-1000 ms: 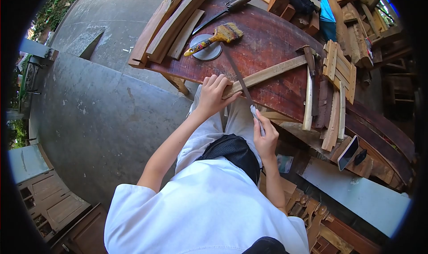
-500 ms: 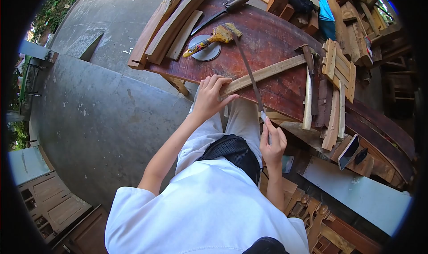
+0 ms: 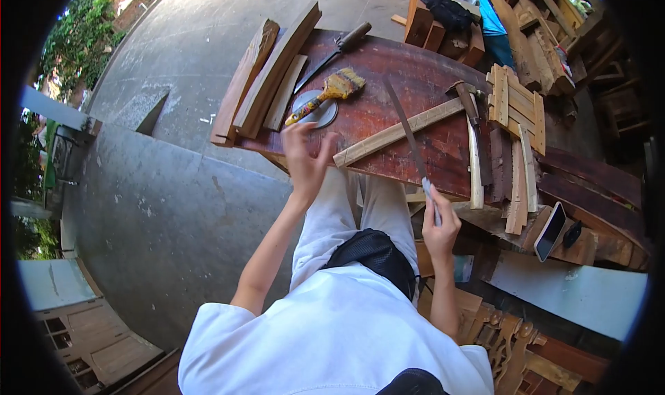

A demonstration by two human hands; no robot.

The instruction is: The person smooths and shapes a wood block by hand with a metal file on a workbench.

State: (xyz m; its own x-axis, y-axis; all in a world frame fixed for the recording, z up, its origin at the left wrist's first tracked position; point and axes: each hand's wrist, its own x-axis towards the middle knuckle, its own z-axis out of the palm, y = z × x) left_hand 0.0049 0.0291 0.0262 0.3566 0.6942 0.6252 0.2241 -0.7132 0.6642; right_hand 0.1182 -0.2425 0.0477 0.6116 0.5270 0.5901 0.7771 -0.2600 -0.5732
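1. At your right grip (image 3: 438,223), just off the near edge of the surface (image 3: 409,76), your fingers are clenched around the pale handle of the saw blade (image 3: 405,128), which runs away from you and lies across the wooden strip (image 3: 398,133).
2. Left of that, your left grip (image 3: 303,161) is released, fingers spread, hovering over the surface's near edge just beside the strip's near end and touching nothing that you can make out.
3. Beyond your left grip lie the paintbrush (image 3: 325,95) on a round grey disc (image 3: 313,111), then a stack of planks (image 3: 267,73) further left.
4. Right of the blade, a hammer (image 3: 470,107) rests by the strip's far end, with loose slats (image 3: 516,104) past it.
5. Risk, as a judgement: with no hand pinning the strip, a stroke of the blade could drag or spin it, letting the teeth skip toward your open left fingers.
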